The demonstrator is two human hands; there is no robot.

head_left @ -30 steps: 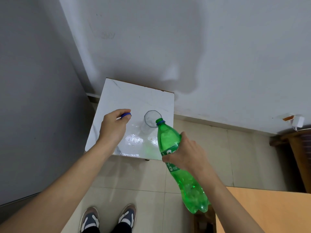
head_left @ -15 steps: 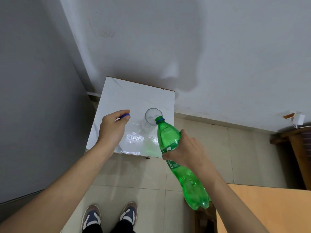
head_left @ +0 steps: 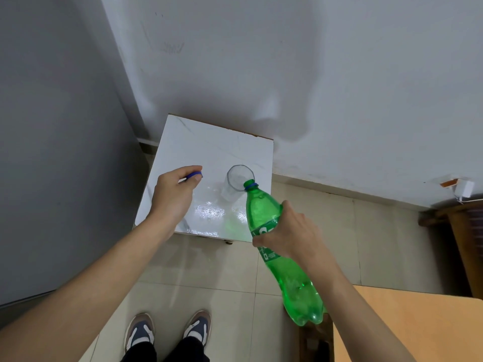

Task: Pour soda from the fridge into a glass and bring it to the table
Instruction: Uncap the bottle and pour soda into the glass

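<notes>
A clear glass (head_left: 236, 182) stands on the small white marble-top table (head_left: 209, 145). My right hand (head_left: 290, 231) grips a green soda bottle (head_left: 264, 212) around its label, tilted with the open mouth at the glass rim. My left hand (head_left: 173, 194) hovers over the table left of the glass and pinches the blue bottle cap (head_left: 195, 175) between fingertips. I cannot tell whether soda is in the glass.
The white table sits in a corner between a grey surface on the left and a white wall behind. A wooden tabletop (head_left: 407, 327) lies at the lower right. Dark wooden furniture (head_left: 460, 236) stands at the right edge. My shoes (head_left: 167, 333) are on the tiled floor.
The bottle has tipped further and its mouth has moved to the glass rim. The left hand with the cap has stayed almost in place.
</notes>
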